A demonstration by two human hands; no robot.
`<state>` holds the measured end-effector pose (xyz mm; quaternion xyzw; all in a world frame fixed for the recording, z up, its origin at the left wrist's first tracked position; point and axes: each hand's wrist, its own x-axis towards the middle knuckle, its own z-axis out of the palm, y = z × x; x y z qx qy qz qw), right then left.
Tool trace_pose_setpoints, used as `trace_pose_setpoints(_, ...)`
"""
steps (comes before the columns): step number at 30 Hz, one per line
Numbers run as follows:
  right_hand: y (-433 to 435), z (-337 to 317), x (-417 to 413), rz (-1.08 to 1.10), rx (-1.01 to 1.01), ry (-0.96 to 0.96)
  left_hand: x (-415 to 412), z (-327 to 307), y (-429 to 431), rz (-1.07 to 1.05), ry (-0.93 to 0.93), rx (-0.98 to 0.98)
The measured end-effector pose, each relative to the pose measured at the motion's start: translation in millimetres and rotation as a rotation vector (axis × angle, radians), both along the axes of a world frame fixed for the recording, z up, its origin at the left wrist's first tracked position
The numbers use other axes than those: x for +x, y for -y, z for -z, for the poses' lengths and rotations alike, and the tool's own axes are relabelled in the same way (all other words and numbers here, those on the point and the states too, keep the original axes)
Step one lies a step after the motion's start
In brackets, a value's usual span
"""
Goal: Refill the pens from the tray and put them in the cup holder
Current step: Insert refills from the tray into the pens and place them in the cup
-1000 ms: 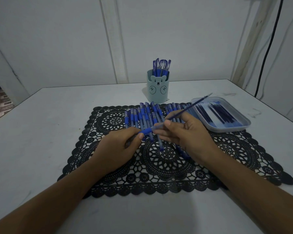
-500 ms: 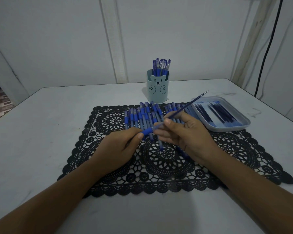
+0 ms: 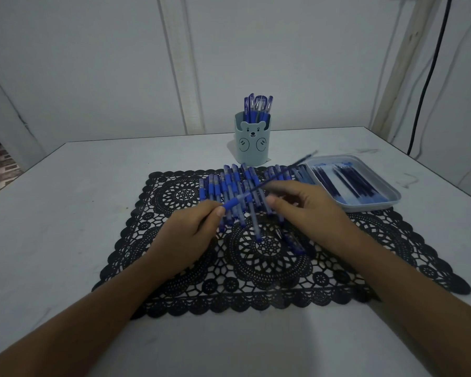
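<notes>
My left hand (image 3: 191, 238) grips a pen barrel (image 3: 233, 203) by its blue grip, over the black lace mat (image 3: 269, 270). A thin dark refill (image 3: 288, 168) sticks out of the barrel and points up and right toward the tray. My right hand (image 3: 310, 210) hovers just below the refill with loose fingers, the thumb apart from it. Several blue pens (image 3: 229, 183) lie in a row on the mat behind my hands. The pale tray (image 3: 370, 206) at the right holds several dark refills (image 3: 346, 183). The bear-faced cup holder (image 3: 252, 142) stands behind, with several pens (image 3: 257, 107) in it.
The mat lies on a white table (image 3: 79, 213) set against a white wall. A black cable (image 3: 430, 77) hangs down the wall at the far right. More pens (image 3: 291, 240) lie on the mat under my right hand.
My right hand has let go of the refill and dropped slightly below it. The refill has slid a little deeper into the barrel. My left hand has stayed in place.
</notes>
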<state>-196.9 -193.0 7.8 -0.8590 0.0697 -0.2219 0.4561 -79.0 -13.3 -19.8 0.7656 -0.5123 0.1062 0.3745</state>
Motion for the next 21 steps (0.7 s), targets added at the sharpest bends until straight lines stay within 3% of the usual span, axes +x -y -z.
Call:
trace_pose_setpoints(3, 9.3, -2.6, -1.7, 0.015, 0.027, 0.033, 0.3, -1.6, 0.5, -0.032, -0.069, -0.031)
trace_pose_setpoints(8, 6.4, -2.5, -0.9, -0.046, 0.381, 0.149, 0.8, 1.7, -1.3, 0.005, 0.045, 0.031)
trace_pose_setpoints(10, 4.0, -1.1, -0.2, -0.06, 0.429, 0.154, 1.8, 3.2, -0.8, 0.018, 0.072, 0.047)
trace_pose_setpoints(16, -2.7, 0.1, -1.1, -0.116, 0.055, -0.114, 1.7, 4.2, -1.0, 0.026, 0.094, 0.051)
trace_pose_setpoints(21, 9.9, -1.5, -4.7, -0.009, -0.526, -0.289, 3.1, 3.8, -0.2, 0.007, 0.055, 0.005)
